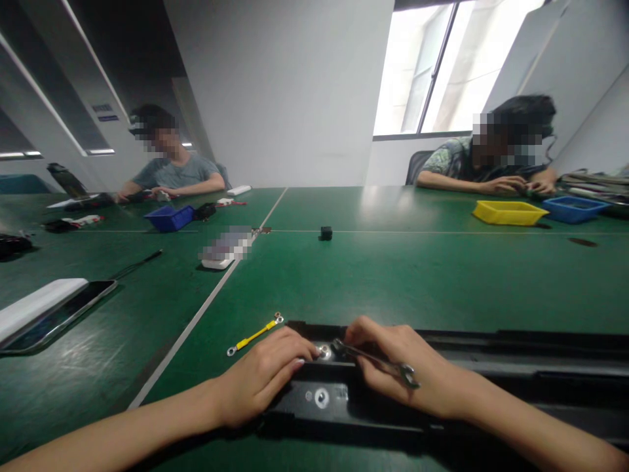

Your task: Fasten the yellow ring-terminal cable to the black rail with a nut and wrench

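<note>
A long black metal rail (339, 400) lies across the table in front of me, running off to the right. My left hand (268, 373) is over its left end, fingers closed together and pressed on it, the fingertips beside a shiny nut (323, 352) in the channel. What may sit under those fingers is hidden. In my right hand (403, 360) is a small silver wrench (378, 362), slanting across the fingers. Its far end reaches down close to the nut; I cannot tell whether they touch. Beyond my left hand lies a yellow cable (255, 335) with ring terminals.
On the left are a phone (63, 318) and a white box (42, 305). Farther off stand a white device (226, 249), a small black cube (325, 233), a dark blue bin (170, 217), a yellow bin (508, 213) and a blue bin (574, 210). Two people sit across the table.
</note>
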The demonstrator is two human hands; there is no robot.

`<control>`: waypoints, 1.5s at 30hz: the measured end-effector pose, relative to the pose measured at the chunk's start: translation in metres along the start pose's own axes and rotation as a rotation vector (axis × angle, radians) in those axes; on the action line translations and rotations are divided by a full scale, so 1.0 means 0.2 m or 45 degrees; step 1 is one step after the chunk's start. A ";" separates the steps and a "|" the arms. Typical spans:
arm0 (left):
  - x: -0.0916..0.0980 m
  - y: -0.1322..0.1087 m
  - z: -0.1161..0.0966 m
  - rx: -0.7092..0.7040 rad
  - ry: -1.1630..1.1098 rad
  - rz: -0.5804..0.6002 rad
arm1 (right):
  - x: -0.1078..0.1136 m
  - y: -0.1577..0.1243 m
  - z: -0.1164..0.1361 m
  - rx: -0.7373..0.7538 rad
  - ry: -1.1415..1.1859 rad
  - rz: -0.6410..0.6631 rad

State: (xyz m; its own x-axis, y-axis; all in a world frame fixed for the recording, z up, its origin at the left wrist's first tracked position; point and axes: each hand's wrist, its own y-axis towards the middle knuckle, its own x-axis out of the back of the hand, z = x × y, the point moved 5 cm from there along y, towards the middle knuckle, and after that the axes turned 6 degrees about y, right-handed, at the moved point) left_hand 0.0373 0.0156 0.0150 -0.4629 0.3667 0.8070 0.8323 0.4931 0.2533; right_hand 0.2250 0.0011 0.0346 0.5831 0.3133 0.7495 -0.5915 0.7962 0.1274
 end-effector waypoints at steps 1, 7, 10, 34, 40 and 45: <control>0.00 0.00 0.00 0.000 -0.001 -0.002 | 0.00 0.00 0.00 0.002 0.000 -0.010; 0.00 0.00 0.00 0.007 -0.016 0.004 | 0.01 0.00 0.00 0.003 0.019 -0.051; 0.00 0.00 0.00 0.003 -0.020 -0.005 | 0.02 0.00 0.00 -0.008 0.039 -0.075; 0.00 0.00 0.00 0.027 0.007 0.018 | 0.04 0.00 0.00 0.058 0.154 -0.171; 0.00 0.00 0.00 0.016 0.005 0.021 | 0.03 0.00 0.00 0.070 0.082 -0.095; 0.00 0.00 -0.01 0.009 0.007 0.003 | 0.04 0.00 0.01 0.021 0.065 -0.102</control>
State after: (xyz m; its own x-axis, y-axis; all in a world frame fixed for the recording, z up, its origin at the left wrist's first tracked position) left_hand 0.0378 0.0147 0.0168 -0.4593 0.3634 0.8106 0.8311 0.4979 0.2477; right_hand 0.2283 0.0028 0.0419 0.6563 0.2750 0.7026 -0.5506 0.8113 0.1967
